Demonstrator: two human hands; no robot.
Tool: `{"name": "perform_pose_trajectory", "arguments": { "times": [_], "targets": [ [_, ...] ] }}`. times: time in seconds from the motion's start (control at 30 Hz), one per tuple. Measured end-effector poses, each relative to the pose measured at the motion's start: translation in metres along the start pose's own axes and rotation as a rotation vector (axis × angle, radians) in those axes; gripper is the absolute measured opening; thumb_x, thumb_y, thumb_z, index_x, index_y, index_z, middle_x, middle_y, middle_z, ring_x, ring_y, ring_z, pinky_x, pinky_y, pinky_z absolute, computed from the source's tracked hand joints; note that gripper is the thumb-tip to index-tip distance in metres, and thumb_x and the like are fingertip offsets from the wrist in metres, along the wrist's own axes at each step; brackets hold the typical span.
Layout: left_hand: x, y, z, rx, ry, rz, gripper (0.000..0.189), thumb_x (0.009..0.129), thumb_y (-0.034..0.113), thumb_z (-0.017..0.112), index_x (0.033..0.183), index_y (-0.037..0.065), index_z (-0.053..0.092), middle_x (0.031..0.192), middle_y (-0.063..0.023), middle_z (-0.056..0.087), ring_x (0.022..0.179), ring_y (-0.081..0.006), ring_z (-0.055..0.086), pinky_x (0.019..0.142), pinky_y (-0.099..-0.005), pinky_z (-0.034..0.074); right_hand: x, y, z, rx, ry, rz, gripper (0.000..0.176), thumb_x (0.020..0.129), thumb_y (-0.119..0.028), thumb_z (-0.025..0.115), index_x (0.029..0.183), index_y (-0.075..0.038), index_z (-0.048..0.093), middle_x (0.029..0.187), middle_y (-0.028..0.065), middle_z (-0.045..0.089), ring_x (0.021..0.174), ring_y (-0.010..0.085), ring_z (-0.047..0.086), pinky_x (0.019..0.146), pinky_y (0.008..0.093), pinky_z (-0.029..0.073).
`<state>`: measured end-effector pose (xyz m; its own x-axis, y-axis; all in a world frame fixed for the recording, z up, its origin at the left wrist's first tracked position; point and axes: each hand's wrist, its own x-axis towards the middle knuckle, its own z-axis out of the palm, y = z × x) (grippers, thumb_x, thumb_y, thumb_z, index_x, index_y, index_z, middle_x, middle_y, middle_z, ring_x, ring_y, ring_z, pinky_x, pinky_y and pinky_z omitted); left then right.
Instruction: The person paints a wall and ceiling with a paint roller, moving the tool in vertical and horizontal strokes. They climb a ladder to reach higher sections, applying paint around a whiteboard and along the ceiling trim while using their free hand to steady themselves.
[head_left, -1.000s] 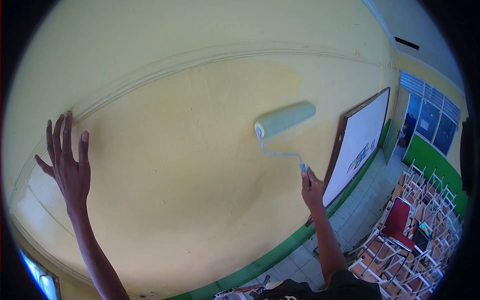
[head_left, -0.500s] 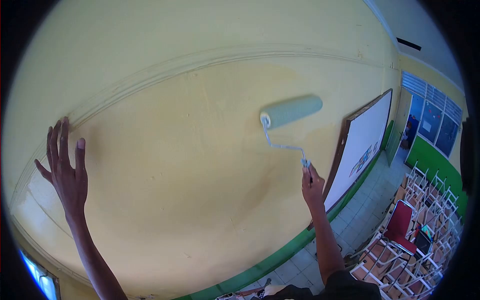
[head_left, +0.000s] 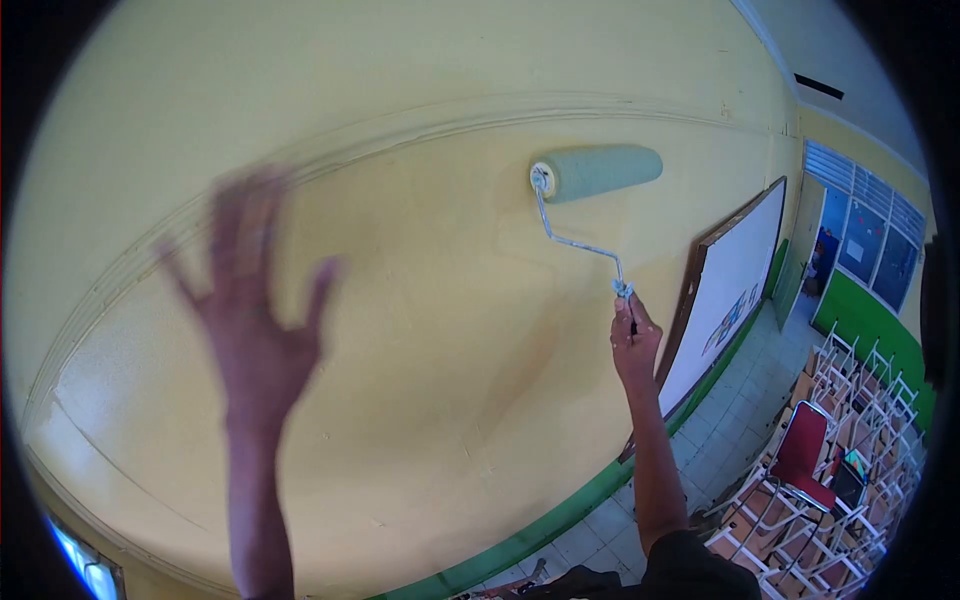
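Observation:
My right hand [head_left: 636, 338] is closed around the handle of a paint roller [head_left: 603, 173]. The roller's pale green sleeve lies nearly level against the yellow wall [head_left: 420, 320], just below the moulding [head_left: 440, 128]. A bent metal frame joins the sleeve to the handle in my fist. My left hand [head_left: 262, 310] is raised in front of the wall at left, blurred by motion, fingers spread and nothing in it. Wetter, darker yellow patches show on the wall below the moulding.
A whiteboard [head_left: 730, 280] with a dark frame hangs right of my right hand. Stacked chairs and desks [head_left: 800, 520] and a red chair [head_left: 803, 450] crowd the lower right. Beyond stand an open door [head_left: 803, 250] and louvred windows. A green band [head_left: 480, 545] runs along the wall's base.
My right hand has moved the paint roller up and slightly right, towards the moulding. The left hand has come away from the moulding and swung right.

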<state>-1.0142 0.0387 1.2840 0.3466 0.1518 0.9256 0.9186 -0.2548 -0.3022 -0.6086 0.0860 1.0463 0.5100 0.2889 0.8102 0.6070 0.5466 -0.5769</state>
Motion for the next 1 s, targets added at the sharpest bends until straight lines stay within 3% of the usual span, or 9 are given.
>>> {"name": "perform_pose_trajectory", "arguments": {
  "times": [0.1,0.2,0.33,0.5,0.77,0.93,1.0],
  "targets": [
    [0.046,0.083,0.037,-0.229,-0.017,0.205,0.054,0.099,0.037,0.055,0.15,0.018,0.047,0.158,-0.0038,0.041,0.151,-0.0233,0.029,0.125,-0.0567,0.004,-0.02,-0.006,-0.006,-0.085,-0.028,0.085,0.033,0.104,-0.015,0.057,0.13,0.004,0.063,0.063,-0.0035,0.041,0.056,0.0036,0.037,0.048,0.0242,0.031],
    [0.092,0.117,0.089,-0.245,0.056,0.245,0.05,0.1,0.034,0.053,0.145,0.012,0.052,0.155,-0.0056,0.043,0.148,-0.0233,0.034,0.125,-0.0546,0.01,-0.031,-0.014,-0.017,-0.199,-0.031,0.093,0.033,0.104,-0.016,0.057,0.129,0.004,0.063,0.063,-0.0022,0.043,0.055,0.0042,0.037,0.047,0.0247,0.031],
    [0.121,0.137,0.114,-0.219,0.121,0.212,0.049,0.098,0.031,0.054,0.138,0.004,0.055,0.153,-0.0087,0.046,0.145,-0.0244,0.038,0.124,-0.0522,0.017,-0.005,-0.015,-0.03,-0.319,0.006,-0.107,0.032,0.104,-0.017,0.057,0.127,0.004,0.065,0.062,0.0013,0.044,0.054,0.0047,0.036,0.046,0.026,0.031],
    [0.124,0.155,0.1,-0.034,0.103,0.174,0.047,0.094,0.026,0.056,0.135,0.003,0.057,0.148,-0.008,0.047,0.142,-0.024,0.038,0.121,-0.0522,0.021,0.04,-0.019,-0.032,-0.097,-0.045,0.065,0.033,0.104,-0.02,0.058,0.127,0.002,0.066,0.061,-0.0019,0.039,0.054,0.0042,0.035,0.046,0.0263,0.03],
    [0.13,0.149,0.094,-0.026,0.035,0.21,0.04,0.086,0.011,0.059,0.124,0.003,0.064,0.122,-0.0053,0.057,0.12,-0.0212,0.051,0.11,-0.0519,0.028,0.05,-0.009,-0.017,-0.117,0.008,-0.002,0.035,0.105,-0.022,0.058,0.127,0.003,0.065,0.061,-0.0042,0.038,0.054,0.0034,0.034,0.046,0.0259,0.029],
    [0.134,0.157,0.085,0.031,-0.033,0.201,0.035,0.087,0.011,0.059,0.12,0.002,0.067,0.121,-0.0049,0.059,0.117,-0.0194,0.052,0.109,-0.05,0.029,0.055,-0.018,-0.011,-0.002,-0.016,0.095,0.035,0.105,-0.022,0.057,0.127,0.005,0.065,0.061,-0.0048,0.04,0.054,0.003,0.035,0.046,0.0252,0.029],
    [0.132,0.158,0.086,0.085,-0.063,0.207,0.036,0.087,0.012,0.06,0.121,0.002,0.067,0.123,-0.0047,0.058,0.117,-0.019,0.051,0.108,-0.0496,0.029,0.037,0.004,-0.012,-0.12,0.028,-0.02,0.034,0.105,-0.021,0.056,0.126,0.005,0.065,0.062,-0.0048,0.041,0.054,0.0027,0.036,0.046,0.0249,0.029]
  ]
}}
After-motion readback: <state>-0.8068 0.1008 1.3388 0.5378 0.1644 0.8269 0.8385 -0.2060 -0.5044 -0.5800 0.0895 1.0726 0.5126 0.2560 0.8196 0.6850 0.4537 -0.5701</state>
